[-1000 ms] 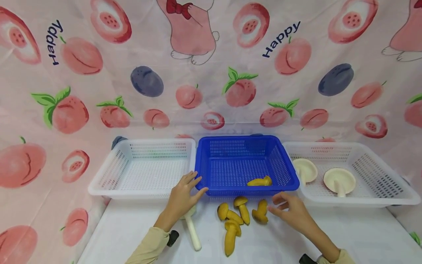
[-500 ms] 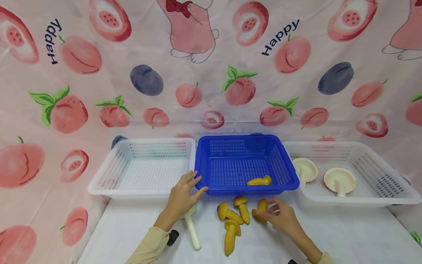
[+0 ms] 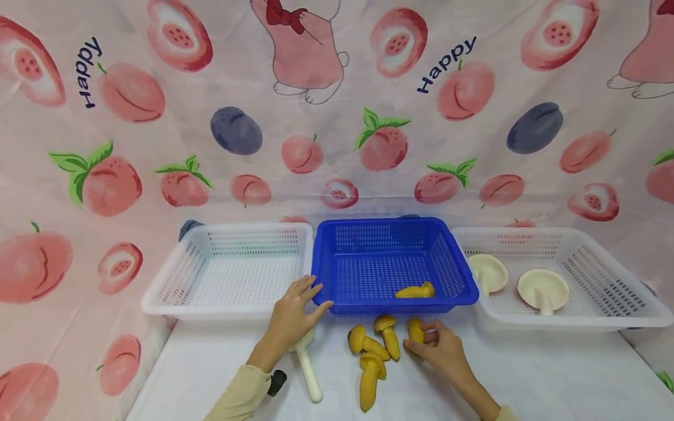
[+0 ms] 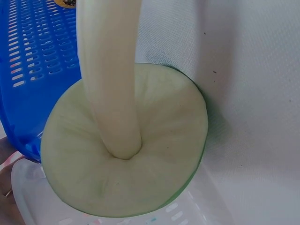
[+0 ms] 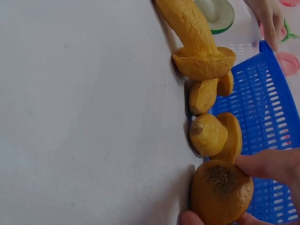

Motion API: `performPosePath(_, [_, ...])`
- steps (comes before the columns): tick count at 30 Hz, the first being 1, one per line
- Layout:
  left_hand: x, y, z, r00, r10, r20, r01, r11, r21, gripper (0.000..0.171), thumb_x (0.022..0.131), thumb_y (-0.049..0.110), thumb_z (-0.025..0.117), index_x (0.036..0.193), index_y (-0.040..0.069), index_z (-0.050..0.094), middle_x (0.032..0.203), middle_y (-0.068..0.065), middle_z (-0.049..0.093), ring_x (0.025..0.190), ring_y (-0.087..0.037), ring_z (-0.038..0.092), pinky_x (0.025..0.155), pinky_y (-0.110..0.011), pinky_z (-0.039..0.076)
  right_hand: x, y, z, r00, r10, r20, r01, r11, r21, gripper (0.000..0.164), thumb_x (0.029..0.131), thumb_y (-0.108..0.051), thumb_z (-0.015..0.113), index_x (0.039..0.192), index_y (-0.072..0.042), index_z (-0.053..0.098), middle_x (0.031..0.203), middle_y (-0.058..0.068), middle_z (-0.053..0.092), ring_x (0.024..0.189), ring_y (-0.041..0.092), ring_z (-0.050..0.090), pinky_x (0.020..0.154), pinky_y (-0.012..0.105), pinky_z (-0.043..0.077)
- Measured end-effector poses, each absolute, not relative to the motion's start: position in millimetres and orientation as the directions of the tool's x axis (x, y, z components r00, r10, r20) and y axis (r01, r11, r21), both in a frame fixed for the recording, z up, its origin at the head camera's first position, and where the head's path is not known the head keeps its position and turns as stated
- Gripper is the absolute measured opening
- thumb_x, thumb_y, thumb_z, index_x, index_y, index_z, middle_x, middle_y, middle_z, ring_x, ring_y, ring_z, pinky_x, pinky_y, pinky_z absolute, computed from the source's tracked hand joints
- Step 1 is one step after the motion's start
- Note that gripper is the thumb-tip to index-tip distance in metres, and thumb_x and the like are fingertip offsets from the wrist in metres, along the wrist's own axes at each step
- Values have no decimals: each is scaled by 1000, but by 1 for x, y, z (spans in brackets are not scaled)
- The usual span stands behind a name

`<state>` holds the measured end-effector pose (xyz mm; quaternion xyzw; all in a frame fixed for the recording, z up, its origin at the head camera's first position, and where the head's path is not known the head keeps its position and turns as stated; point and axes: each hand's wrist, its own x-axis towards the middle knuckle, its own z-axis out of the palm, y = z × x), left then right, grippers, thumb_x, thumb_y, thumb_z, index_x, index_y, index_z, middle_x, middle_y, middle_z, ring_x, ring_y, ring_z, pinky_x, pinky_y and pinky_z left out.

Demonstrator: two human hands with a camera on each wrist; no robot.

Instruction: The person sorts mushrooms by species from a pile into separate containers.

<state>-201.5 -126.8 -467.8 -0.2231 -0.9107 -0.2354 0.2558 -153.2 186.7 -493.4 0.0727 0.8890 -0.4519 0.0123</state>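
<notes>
Leftward travel over the last second has brought the right hand (image 3: 442, 351) from just beside the nearest yellow mushroom (image 3: 416, 332) onto it; the left hand (image 3: 292, 316) is unmoved. The mushroom lies on the worktop (image 3: 447, 400), just near of the blue basket (image 3: 363, 306), toward its right end, stem pointing far. Thumb and fingers of the right hand pinch its dark-specked cap from opposite sides; the left hand, fingers loosely extended, lies at the basket's near left corner, above a pale mushroom (image 3: 308, 371). Three more yellow mushrooms (image 3: 368, 383) lie to the left. For sound handling, the pinch should stay across the broad cap, probably firmer than the stem, and any lift should go straight up first, so the stem clears the basket wall and the neighbouring mushroom is not nudged.
</notes>
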Motion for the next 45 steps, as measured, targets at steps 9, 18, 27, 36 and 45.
performPosePath(9, [-201, -126, -467, -764, 290, 576, 539, 778, 323, 47, 84, 40, 71, 112, 3, 69, 127, -15, 58, 122, -31, 51, 91, -47, 49, -150, 193, -495, -996, 78, -50, 87, 600, -795, 39, 70, -17, 83, 99, 2, 65, 88, 6, 65, 79, 18, 61, 71, 31, 54])
performPosePath(18, [-201, -125, -466, -759, 294, 582, 539, 784, 307, 47, 84, 40, 71, 112, 2, 70, 126, -16, 59, 121, -32, 51, 90, -47, 49, -145, 198, -478, -1000, 8, -27, 26, 619, -785, 38, 70, -14, 81, 102, 2, 67, 88, 4, 66, 84, 18, 61, 76, 34, 53])
performPosePath(27, [-201, -127, -466, -764, 288, 577, 531, 789, 309, 48, 84, 42, 69, 113, 4, 70, 127, -15, 59, 122, -30, 51, 90, -46, 49, -143, 203, -459, -998, -64, 11, -49, 621, -782, 34, 73, -13, 78, 103, -3, 69, 94, 3, 68, 88, 17, 61, 78, 33, 53])
performPosePath(36, [-200, -127, -467, -750, 287, 596, 539, 788, 298, 46, 83, 38, 72, 112, 3, 70, 126, -16, 59, 121, -32, 52, 88, -47, 50, -143, 205, -447, -993, -115, 34, -96, 595, -798, 34, 73, -10, 78, 104, -2, 68, 97, 5, 68, 90, 19, 60, 72, 27, 55])
performPosePath(45, [-202, -127, -469, -755, 290, 589, 536, 790, 298, 46, 84, 40, 70, 112, 3, 70, 127, -15, 59, 122, -31, 51, 90, -46, 49, -143, 204, -433, -986, -160, 46, -134, 595, -793, 32, 75, -8, 75, 105, -3, 67, 99, 5, 66, 92, 20, 58, 72, 27, 55])
